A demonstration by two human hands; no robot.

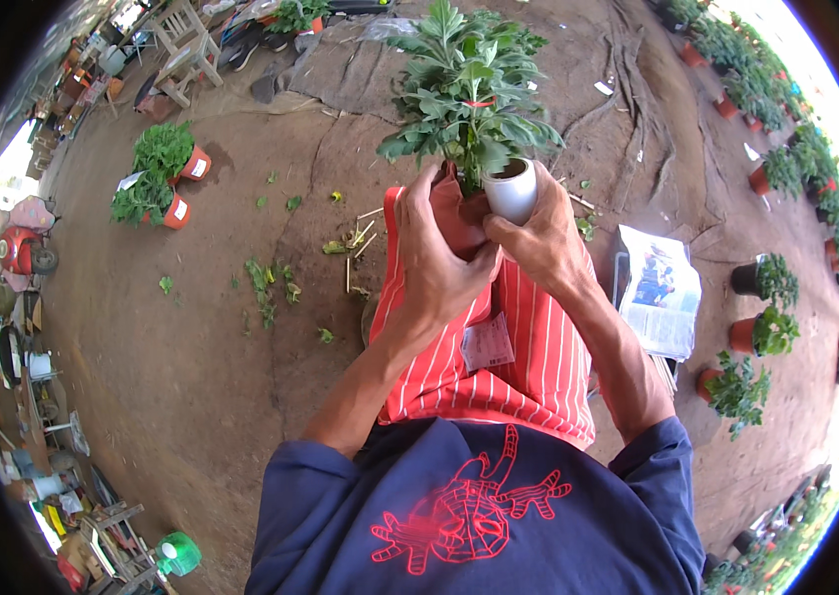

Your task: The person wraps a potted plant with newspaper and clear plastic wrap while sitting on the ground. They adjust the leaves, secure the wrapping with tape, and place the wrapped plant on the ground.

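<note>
Between my hands, above my knees, is a leafy potted plant (471,97) with a red tie around its stems. My left hand (434,245) is closed around the left side of its reddish-brown pot (456,216). A small white cup-like container (512,192), dark inside at its mouth, is in my right hand (547,230), right against the pot's right side. The right thumb lies between container and pot. A printed paper slip (488,342) rests on the red striped cloth over my lap.
Folded newspapers (658,294) lie by my right knee. Leaf scraps (263,286) and thin sticks are scattered on the dirt floor. Orange pots with plants (178,211) stand at the left; rows of potted plants (776,331) line the right. A wooden chair (185,56) is at the upper left.
</note>
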